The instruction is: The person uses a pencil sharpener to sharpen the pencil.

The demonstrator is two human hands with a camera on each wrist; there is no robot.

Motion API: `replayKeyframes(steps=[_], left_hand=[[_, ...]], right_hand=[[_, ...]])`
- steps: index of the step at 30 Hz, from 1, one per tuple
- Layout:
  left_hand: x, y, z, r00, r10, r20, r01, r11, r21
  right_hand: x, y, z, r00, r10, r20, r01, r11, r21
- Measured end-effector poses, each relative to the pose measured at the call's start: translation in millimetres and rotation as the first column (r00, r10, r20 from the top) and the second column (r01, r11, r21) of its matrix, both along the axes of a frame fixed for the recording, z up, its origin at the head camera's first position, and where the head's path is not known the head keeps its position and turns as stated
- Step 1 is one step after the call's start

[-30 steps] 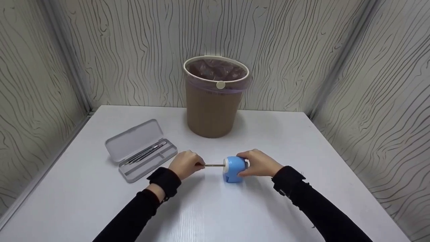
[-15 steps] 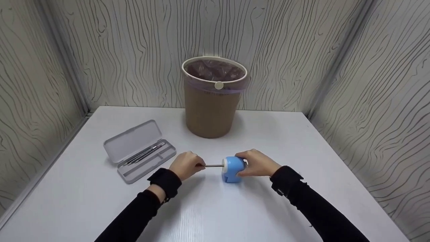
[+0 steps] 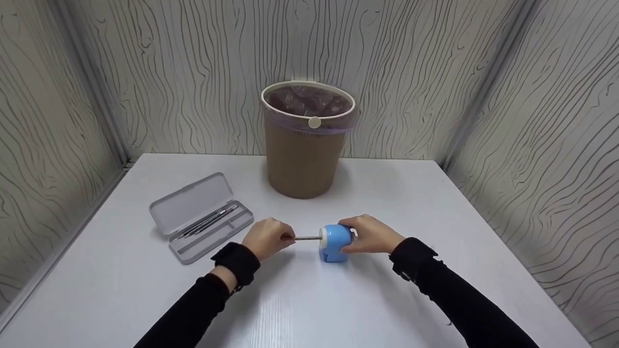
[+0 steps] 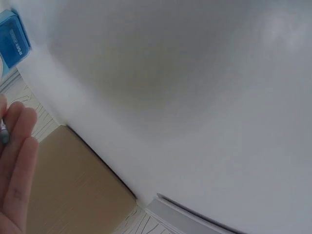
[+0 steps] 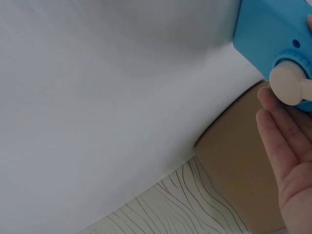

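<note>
Blue sharpener [image 3: 334, 243] stood on white table [image 3: 435, 217] in front of bin [image 3: 304, 145], right hand [image 3: 372, 235] curled over its far end, crank knob [image 5: 287, 85] mostly hidden, left hand [image 3: 267, 237] pinched a pencil [image 3: 307, 238], tip buried inside sharpener, open pencil case [image 3: 200, 217] left of it.

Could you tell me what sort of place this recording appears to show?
Probably a small staged desk booth: a plain white table walled on three sides by wavy-grain patterned panels, with a lined tan waste bin, an open grey pencil case and a blue crank pencil sharpener.
</note>
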State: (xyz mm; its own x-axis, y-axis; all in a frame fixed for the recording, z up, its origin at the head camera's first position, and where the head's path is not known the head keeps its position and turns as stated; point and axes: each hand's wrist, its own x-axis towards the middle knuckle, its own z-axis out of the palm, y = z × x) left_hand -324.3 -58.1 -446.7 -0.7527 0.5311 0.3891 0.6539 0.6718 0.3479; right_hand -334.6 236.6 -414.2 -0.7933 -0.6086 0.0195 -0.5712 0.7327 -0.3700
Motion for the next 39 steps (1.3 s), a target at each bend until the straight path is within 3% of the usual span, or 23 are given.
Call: replayKeyframes(steps=[6,10,15,22,29,39], left_hand=[[-1.9,9.6,4.2,0.996,0.014,0.091,-0.013,1.000,-0.021],[-2.1,23.8,4.7,0.996,0.025,0.091,-0.015,0.994,-0.104],[-1.3,43.7,4.8,0.994,0.014,0.105,0.001,0.990,-0.141],[0.0,61.8,-5.7,0.991,0.032,0.130,-0.016,0.993,-0.118],[-1.5,71.9,-13.8,0.977,0.069,0.202,-0.063,0.997,-0.035],[-3.3,76.3,-16.4,0.976,0.087,0.199,-0.093,0.995,0.019]], right_hand=[[-0.5,3.3,-0.5,1.000,0.003,-0.015,-0.003,1.000,-0.002],[-0.4,3.8,-0.3,1.000,-0.013,-0.008,0.013,1.000,-0.009],[0.0,2.6,-0.3,0.999,0.008,-0.032,-0.008,1.000,-0.014],[1.2,-2.2,-4.0,0.996,0.044,-0.073,-0.045,0.999,-0.013],[1.1,-3.7,-5.1,0.992,0.068,-0.106,-0.071,0.997,-0.023],[1.7,-3.7,-2.5,0.986,0.077,-0.151,-0.082,0.996,-0.022]])
